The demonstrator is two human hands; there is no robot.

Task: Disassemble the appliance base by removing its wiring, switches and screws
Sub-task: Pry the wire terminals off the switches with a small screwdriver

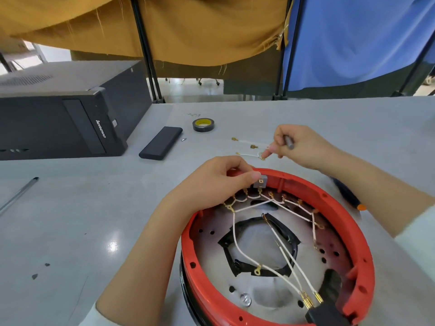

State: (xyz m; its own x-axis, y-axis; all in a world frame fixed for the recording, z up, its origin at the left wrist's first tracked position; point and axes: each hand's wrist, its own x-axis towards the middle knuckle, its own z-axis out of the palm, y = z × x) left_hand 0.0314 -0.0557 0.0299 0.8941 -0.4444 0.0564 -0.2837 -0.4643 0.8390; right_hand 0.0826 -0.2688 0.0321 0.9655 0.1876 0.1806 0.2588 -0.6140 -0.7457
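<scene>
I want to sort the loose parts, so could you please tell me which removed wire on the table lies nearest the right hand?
The wire with the ring terminal, just under the right hand's index fingertip; the other loose wire lies farther back.

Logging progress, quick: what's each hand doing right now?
Left hand: pinching a small grey switch at the red base rim.
Right hand: gripping a thin grey tool.

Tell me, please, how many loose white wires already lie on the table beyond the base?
2: one wire farther back, one wire nearer the right hand's fingertip. Others may be hidden behind that hand.

Grey table (70,220); mustard curtain (188,27); blue curtain (353,38); pale floor (188,88).
</scene>
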